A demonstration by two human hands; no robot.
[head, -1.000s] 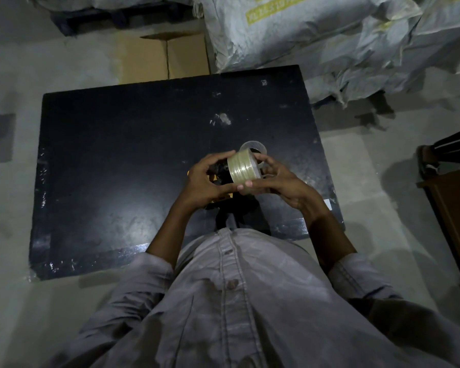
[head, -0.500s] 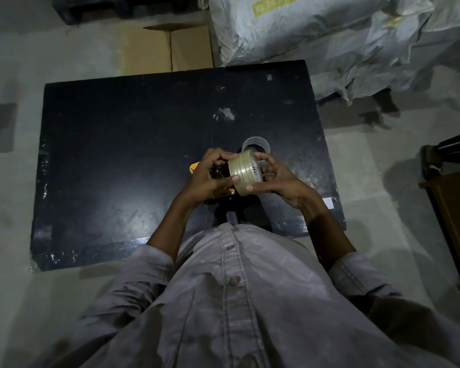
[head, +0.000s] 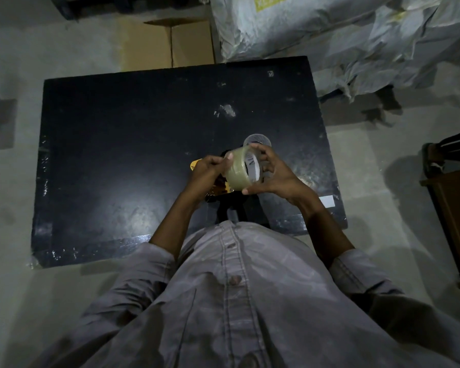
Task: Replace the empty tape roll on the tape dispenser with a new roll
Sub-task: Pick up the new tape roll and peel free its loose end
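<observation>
I hold a full roll of clear tape [head: 240,169] above the black table [head: 117,144], tilted so its white core shows. My right hand [head: 278,175] grips the roll from the right, fingers over its rim. My left hand [head: 207,174] touches the roll's left face with its fingertips. Under my left hand lies the yellow and black tape dispenser [head: 218,191], mostly hidden; whether that hand also grips it I cannot tell. An empty tape core [head: 257,140] rests flat on the table just beyond the roll.
A cardboard box [head: 168,43] stands on the floor behind the table. Pale sacks [head: 329,30] are piled at the back right. A dark wooden piece of furniture [head: 457,205] stands at the right edge. A small white label [head: 327,201] sits near the table's right front corner.
The roll has tipped and turned so its white core now faces up and right. My left fingertips have shifted onto its left face. Both hands stay in about the same spot.
</observation>
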